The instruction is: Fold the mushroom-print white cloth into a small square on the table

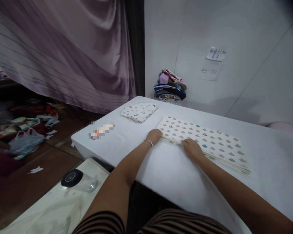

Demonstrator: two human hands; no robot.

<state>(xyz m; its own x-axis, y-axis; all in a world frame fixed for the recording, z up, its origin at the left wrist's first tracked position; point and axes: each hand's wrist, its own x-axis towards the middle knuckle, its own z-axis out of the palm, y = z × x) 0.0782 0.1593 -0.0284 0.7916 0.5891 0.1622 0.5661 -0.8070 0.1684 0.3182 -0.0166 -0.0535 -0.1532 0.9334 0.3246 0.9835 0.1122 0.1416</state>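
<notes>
A long folded cloth (pixel 210 139), off-white with rows of grey shapes and a few blue and red ones, lies flat on the white-covered table (pixel 156 172). Its layers show along the near edge. At its near left corner, my left hand (pixel 155 136), with a bracelet at the wrist, has its fingers closed on the edge. Farther along the near edge, my right hand (pixel 192 148) curls its fingers over the cloth; the thumb is hidden. A smaller folded cloth (pixel 139 111) with a dark print rests beyond my left hand, touched by neither hand.
A blurred-out small item (pixel 101 130) lies near the table's left end. A clear jar with a black lid (pixel 72 178) lies on a lower white surface at left. Folded fabrics (pixel 170 87) are piled by the wall. A purple curtain (pixel 88 52) hangs at left, with bags (pixel 27 139) on the floor.
</notes>
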